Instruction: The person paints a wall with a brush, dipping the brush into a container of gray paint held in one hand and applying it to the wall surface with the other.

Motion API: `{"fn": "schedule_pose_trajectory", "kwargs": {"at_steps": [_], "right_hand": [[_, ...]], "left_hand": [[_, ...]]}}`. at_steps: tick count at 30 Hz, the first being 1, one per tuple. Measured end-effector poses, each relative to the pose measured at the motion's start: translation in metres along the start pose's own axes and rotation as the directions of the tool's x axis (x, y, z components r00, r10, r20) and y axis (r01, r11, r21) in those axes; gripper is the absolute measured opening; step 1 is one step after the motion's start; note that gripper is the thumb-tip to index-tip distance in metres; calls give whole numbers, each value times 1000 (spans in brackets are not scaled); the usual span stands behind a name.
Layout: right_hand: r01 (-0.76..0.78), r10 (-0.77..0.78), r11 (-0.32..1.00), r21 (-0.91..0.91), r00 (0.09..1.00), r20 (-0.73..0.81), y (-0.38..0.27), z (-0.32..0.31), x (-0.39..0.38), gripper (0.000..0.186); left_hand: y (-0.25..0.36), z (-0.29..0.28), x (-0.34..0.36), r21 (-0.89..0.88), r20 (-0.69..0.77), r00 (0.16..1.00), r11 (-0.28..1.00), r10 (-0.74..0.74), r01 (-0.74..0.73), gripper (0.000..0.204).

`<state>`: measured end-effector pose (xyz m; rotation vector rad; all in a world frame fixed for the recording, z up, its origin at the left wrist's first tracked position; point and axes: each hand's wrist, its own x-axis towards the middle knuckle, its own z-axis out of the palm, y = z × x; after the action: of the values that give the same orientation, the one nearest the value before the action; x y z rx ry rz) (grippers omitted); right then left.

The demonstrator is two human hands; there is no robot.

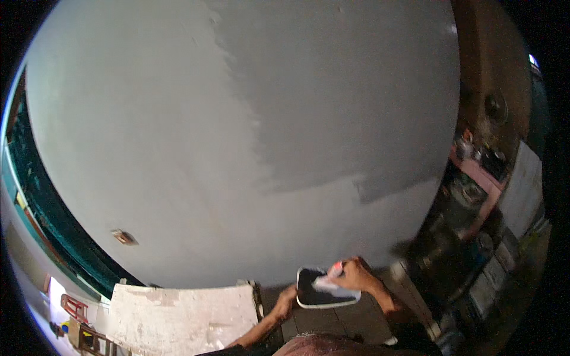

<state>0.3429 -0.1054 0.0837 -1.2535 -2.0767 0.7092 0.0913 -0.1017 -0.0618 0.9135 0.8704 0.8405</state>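
Firstly, we list one red-handled, pale-ended hand tool point(336, 269), held by the right hand point(359, 277). The fingers are curled closed about its handle; we cannot make out each fingertip.

Item two: one shallow white-rimmed tray point(326, 307), rounded rectangular, dark inside with a pale grey smear. We find it low in view, right of centre, its long side running left to right. The left hand point(287, 302) has hold of its left end, fingers closed at the rim; those beneath are hidden from us.

Principal relation: we record the tool over the tray's opening, slanting from the red handle at upper right down to the pale end at lower left, toward the left hand. The right hand is nearer the tool, at the tray's right side. Whether the pale end touches the tray's floor, we cannot tell.

Surroundings: we note a broad light-grey wall point(148, 130) ahead of both hands, bearing a ragged-edged darker grey patch point(344, 101) above the tray, and a worn whitish rectangular board point(178, 314) to the left of the left hand.
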Motion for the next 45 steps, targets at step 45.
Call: {"fn": "schedule_pose_trajectory", "kwargs": {"at_steps": [45], "right_hand": [[118,-102,992,42,956,-275,58,8,-4,26]], "left_hand": [[5,28,-4,2,9,995,995,-102,102,52]]}}
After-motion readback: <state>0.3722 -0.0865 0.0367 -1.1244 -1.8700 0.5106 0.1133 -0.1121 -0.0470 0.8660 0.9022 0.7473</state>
